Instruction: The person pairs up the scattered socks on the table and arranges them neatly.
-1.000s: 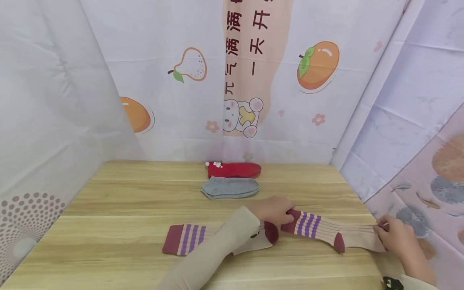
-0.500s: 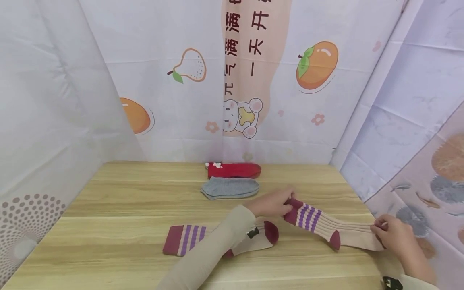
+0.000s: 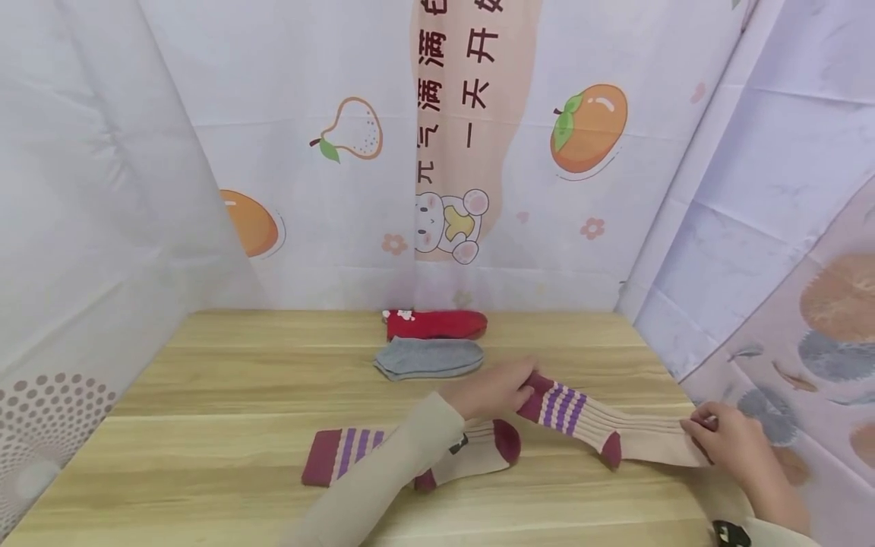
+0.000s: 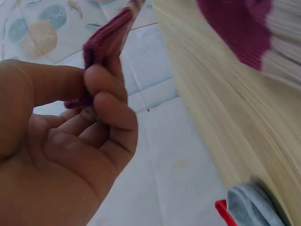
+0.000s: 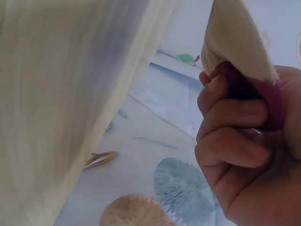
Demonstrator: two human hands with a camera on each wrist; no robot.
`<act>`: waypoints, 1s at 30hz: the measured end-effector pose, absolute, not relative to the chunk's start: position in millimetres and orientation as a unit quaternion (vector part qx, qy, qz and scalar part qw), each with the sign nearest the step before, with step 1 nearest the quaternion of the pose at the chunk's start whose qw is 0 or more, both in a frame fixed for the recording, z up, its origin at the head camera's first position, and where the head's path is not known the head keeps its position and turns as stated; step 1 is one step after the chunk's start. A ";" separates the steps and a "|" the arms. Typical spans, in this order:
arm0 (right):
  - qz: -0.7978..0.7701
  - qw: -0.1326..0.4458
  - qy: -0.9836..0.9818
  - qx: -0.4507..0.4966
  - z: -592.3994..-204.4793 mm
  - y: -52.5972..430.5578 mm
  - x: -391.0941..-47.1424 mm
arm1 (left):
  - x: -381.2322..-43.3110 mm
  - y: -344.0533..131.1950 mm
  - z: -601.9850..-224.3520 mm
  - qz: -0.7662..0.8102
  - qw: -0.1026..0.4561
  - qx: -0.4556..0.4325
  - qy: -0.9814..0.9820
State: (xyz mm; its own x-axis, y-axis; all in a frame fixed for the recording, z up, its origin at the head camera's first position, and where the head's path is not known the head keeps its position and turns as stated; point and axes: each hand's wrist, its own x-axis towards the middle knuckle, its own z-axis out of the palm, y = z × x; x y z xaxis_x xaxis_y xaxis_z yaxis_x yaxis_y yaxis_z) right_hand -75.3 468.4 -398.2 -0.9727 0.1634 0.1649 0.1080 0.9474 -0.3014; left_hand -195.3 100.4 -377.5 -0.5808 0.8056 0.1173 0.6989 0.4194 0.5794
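Note:
A beige sock [image 3: 595, 420] with purple stripes and maroon cuff, heel and toe is stretched between both hands at the table's right side. My left hand [image 3: 491, 389] pinches its maroon cuff [image 4: 106, 42], thumb against curled fingers. At the other end, my right hand [image 3: 734, 448] grips the maroon toe [image 5: 273, 101], which the fingers mostly cover in the head view. A matching striped sock [image 3: 472, 456] lies flat on the table, partly hidden under the left sleeve.
Behind the hands, a grey pair of socks [image 3: 429, 358] lies on the wooden table [image 3: 225, 395], with red socks [image 3: 437, 324] just beyond it. Printed cloth curtains [image 3: 307, 213] stand along the table's back and both sides.
The left hand has lifted the cuff end slightly off the table while still holding it. The right hand keeps its grip on the toe. The head view has shifted a little.

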 end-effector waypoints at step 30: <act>0.166 0.154 -0.969 0.101 -380.6 399.2 -129.0 | -200.5 -9.1 -369.2 0.285 0.054 0.434 0.853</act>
